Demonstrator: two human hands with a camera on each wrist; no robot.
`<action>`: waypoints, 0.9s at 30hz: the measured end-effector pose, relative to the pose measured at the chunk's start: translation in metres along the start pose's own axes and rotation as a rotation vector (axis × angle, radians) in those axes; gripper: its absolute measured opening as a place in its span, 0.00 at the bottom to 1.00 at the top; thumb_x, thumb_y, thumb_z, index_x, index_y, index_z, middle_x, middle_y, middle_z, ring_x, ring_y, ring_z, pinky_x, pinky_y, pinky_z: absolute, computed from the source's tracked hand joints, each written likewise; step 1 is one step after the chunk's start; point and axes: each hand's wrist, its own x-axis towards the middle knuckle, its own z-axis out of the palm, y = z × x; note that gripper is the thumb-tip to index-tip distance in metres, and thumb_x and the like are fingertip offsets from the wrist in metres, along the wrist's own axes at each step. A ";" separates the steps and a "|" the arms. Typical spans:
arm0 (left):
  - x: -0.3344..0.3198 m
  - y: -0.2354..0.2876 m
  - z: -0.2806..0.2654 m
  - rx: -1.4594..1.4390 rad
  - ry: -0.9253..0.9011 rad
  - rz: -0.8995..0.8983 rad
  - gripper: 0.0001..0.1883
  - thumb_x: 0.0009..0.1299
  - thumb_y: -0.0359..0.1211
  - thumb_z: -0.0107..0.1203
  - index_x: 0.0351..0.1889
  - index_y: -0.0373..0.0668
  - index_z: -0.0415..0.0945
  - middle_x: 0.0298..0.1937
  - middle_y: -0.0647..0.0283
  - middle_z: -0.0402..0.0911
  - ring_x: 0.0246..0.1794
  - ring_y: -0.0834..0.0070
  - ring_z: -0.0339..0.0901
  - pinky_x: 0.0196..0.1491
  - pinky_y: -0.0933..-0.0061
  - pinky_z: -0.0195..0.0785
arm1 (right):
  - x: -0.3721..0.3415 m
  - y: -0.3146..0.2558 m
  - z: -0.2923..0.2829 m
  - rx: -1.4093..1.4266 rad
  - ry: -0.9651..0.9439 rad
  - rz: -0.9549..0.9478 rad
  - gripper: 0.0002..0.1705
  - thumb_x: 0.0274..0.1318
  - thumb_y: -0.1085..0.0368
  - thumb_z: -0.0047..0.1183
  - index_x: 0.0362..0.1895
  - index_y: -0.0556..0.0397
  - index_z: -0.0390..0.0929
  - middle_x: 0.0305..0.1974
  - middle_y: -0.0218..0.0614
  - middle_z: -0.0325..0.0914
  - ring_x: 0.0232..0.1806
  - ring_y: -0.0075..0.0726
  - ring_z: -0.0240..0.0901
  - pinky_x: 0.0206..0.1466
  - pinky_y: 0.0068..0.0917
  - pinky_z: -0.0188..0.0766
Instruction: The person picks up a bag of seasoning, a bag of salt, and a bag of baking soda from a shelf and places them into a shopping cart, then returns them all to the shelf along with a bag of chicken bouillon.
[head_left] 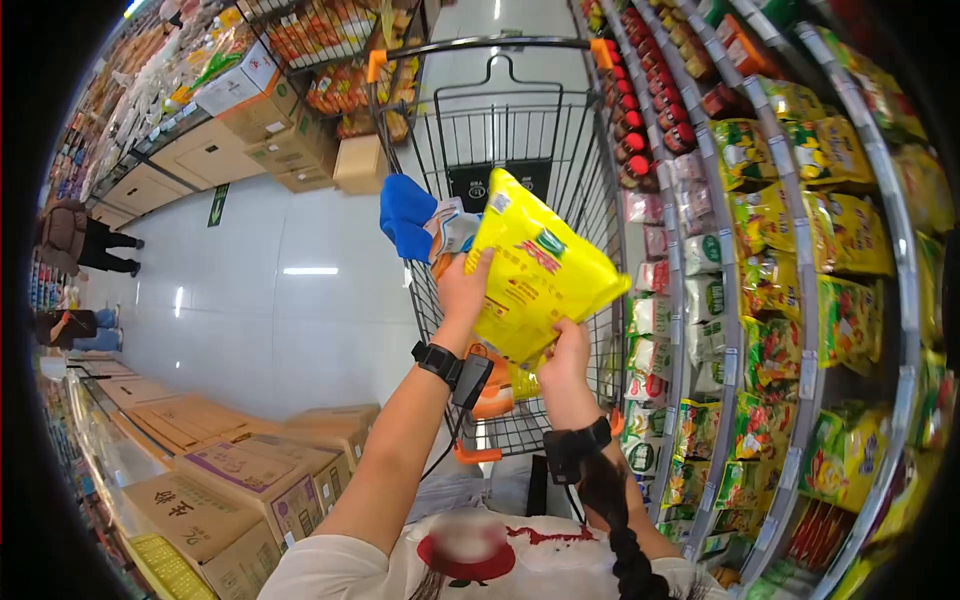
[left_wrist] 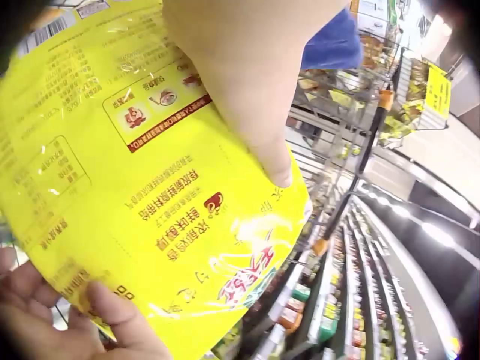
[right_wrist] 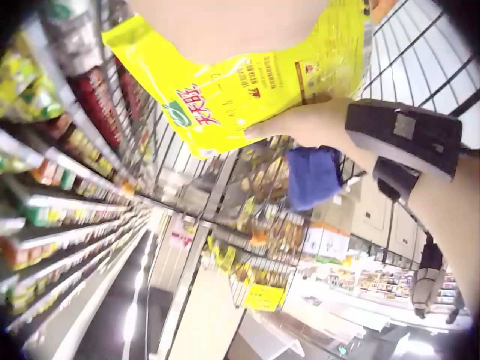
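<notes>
A flat yellow seasoning bag with red and green print is held tilted over the shopping cart. My left hand grips its left edge, thumb lying across the printed face in the left wrist view. At the lower right edge, my right hand pinches the bag between thumb and fingers. The right wrist view shows the same bag from the other side, partly hidden by the right hand. Beyond the left hand, a blue cloth-like item sits at the cart's left rim.
An orange package lies in the cart under the bag. Shelves of yellow bags and red-lidded jars line the right side. Cardboard boxes stand at lower left. A person in dark clothing stands across the aisle floor.
</notes>
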 end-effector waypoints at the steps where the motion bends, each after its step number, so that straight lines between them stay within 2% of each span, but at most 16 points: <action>1: -0.005 0.000 -0.005 -0.186 0.007 0.008 0.27 0.61 0.56 0.47 0.35 0.37 0.73 0.30 0.55 0.78 0.30 0.66 0.75 0.34 0.71 0.65 | -0.029 -0.014 0.003 0.008 -0.014 -0.033 0.23 0.39 0.76 0.43 0.47 0.58 0.66 0.39 0.35 0.68 0.40 0.36 0.65 0.43 0.29 0.63; 2: -0.017 0.015 -0.016 -0.210 0.008 0.034 0.27 0.61 0.56 0.47 0.35 0.37 0.73 0.30 0.55 0.78 0.30 0.66 0.75 0.34 0.71 0.65 | -0.057 -0.025 0.003 -0.078 -0.133 -0.245 0.24 0.39 0.75 0.46 0.47 0.58 0.67 0.38 0.34 0.68 0.39 0.34 0.64 0.43 0.30 0.62; 3: -0.030 0.030 -0.025 -0.498 0.003 0.002 0.27 0.63 0.54 0.45 0.37 0.36 0.73 0.33 0.58 0.78 0.32 0.69 0.75 0.35 0.73 0.64 | -0.087 -0.036 0.004 -0.165 -0.248 -0.460 0.24 0.40 0.74 0.48 0.48 0.57 0.67 0.37 0.34 0.68 0.37 0.33 0.63 0.43 0.30 0.62; 4: -0.043 0.050 -0.038 -0.786 -0.014 -0.028 0.27 0.65 0.53 0.43 0.40 0.35 0.72 0.36 0.60 0.78 0.33 0.72 0.75 0.36 0.76 0.64 | -0.119 -0.047 0.001 -0.156 -0.260 -0.498 0.24 0.40 0.74 0.48 0.48 0.57 0.67 0.37 0.34 0.68 0.37 0.33 0.63 0.43 0.30 0.62; 6: -0.074 0.093 -0.071 -0.969 -0.128 -0.002 0.27 0.68 0.52 0.38 0.45 0.34 0.69 0.43 0.62 0.76 0.39 0.73 0.74 0.40 0.76 0.64 | -0.182 -0.071 -0.012 -1.010 -0.150 -1.348 0.27 0.36 0.73 0.54 0.48 0.55 0.70 0.36 0.35 0.69 0.38 0.34 0.64 0.44 0.29 0.61; 7: -0.093 0.120 -0.090 -1.129 -0.252 -0.047 0.27 0.68 0.52 0.37 0.48 0.36 0.68 0.44 0.62 0.75 0.41 0.73 0.74 0.42 0.75 0.65 | -0.214 -0.085 -0.020 -1.001 -0.132 -1.384 0.27 0.36 0.73 0.54 0.48 0.55 0.70 0.36 0.35 0.69 0.38 0.34 0.64 0.44 0.29 0.61; 9: -0.118 0.138 -0.105 -1.348 -0.539 -0.117 0.29 0.68 0.55 0.35 0.54 0.40 0.62 0.49 0.62 0.72 0.46 0.72 0.72 0.48 0.72 0.66 | -0.270 -0.108 -0.042 -0.947 -0.549 -1.393 0.29 0.31 0.73 0.58 0.47 0.53 0.73 0.36 0.36 0.71 0.40 0.34 0.66 0.47 0.27 0.61; 10: -0.131 0.142 -0.108 -1.452 -0.741 -0.045 0.29 0.67 0.56 0.35 0.55 0.43 0.62 0.50 0.63 0.71 0.47 0.72 0.71 0.49 0.70 0.65 | -0.288 -0.118 -0.056 -0.888 -0.611 -1.285 0.30 0.28 0.73 0.59 0.46 0.52 0.74 0.38 0.37 0.74 0.42 0.33 0.69 0.48 0.27 0.62; 12: -0.158 0.144 -0.107 -1.598 -1.086 -0.111 0.28 0.66 0.55 0.36 0.55 0.45 0.61 0.51 0.64 0.70 0.49 0.72 0.70 0.50 0.69 0.65 | -0.311 -0.134 -0.091 -0.847 -0.434 -1.213 0.32 0.29 0.73 0.59 0.49 0.52 0.72 0.41 0.37 0.74 0.42 0.32 0.70 0.49 0.29 0.64; 13: -0.161 0.131 -0.085 -1.511 -0.999 0.037 0.25 0.68 0.52 0.37 0.54 0.46 0.62 0.48 0.62 0.72 0.47 0.70 0.72 0.49 0.68 0.66 | -0.315 -0.138 -0.112 -0.794 -0.415 -1.123 0.33 0.32 0.72 0.58 0.51 0.52 0.70 0.41 0.37 0.74 0.43 0.32 0.70 0.49 0.29 0.63; 14: -0.171 0.138 -0.086 -1.781 -1.647 0.247 0.25 0.68 0.51 0.38 0.55 0.43 0.61 0.49 0.58 0.72 0.45 0.67 0.73 0.49 0.66 0.67 | -0.313 -0.140 -0.139 -0.818 -0.440 -1.002 0.35 0.36 0.70 0.58 0.55 0.53 0.65 0.44 0.37 0.72 0.48 0.32 0.68 0.50 0.29 0.62; 16: -0.204 0.137 -0.085 -1.774 -1.733 0.198 0.26 0.68 0.51 0.38 0.55 0.43 0.61 0.49 0.58 0.72 0.46 0.67 0.73 0.49 0.66 0.67 | -0.322 -0.129 -0.187 -0.681 -0.616 -0.757 0.40 0.37 0.63 0.62 0.58 0.52 0.61 0.48 0.38 0.69 0.52 0.35 0.64 0.54 0.31 0.59; 18: -0.232 0.135 -0.083 -1.767 -1.786 0.142 0.26 0.68 0.51 0.38 0.55 0.42 0.61 0.49 0.58 0.72 0.46 0.67 0.73 0.49 0.66 0.67 | -0.350 -0.113 -0.204 -0.553 -0.794 -0.712 0.48 0.32 0.47 0.64 0.59 0.52 0.59 0.54 0.39 0.63 0.58 0.39 0.58 0.59 0.34 0.53; 21: -0.266 0.145 -0.073 -1.723 -1.862 0.058 0.26 0.68 0.51 0.38 0.55 0.42 0.61 0.49 0.58 0.71 0.46 0.67 0.72 0.49 0.65 0.67 | -0.375 -0.095 -0.220 -0.539 -0.719 -0.940 0.47 0.34 0.46 0.63 0.58 0.54 0.59 0.55 0.39 0.62 0.59 0.39 0.56 0.59 0.33 0.53; 23: -0.289 0.126 -0.082 -1.672 -1.919 0.002 0.26 0.68 0.51 0.38 0.55 0.42 0.61 0.49 0.57 0.71 0.46 0.67 0.72 0.49 0.65 0.67 | -0.382 -0.087 -0.236 -0.641 -0.388 -1.123 0.42 0.35 0.46 0.62 0.54 0.57 0.65 0.53 0.40 0.64 0.57 0.39 0.58 0.59 0.33 0.52; 27: -0.327 0.077 -0.112 -1.563 -1.987 -0.099 0.26 0.67 0.51 0.38 0.55 0.42 0.61 0.49 0.57 0.71 0.46 0.66 0.72 0.49 0.64 0.67 | -0.410 -0.073 -0.273 -0.614 -0.154 -1.179 0.34 0.35 0.46 0.63 0.41 0.61 0.72 0.45 0.41 0.71 0.50 0.39 0.66 0.54 0.32 0.58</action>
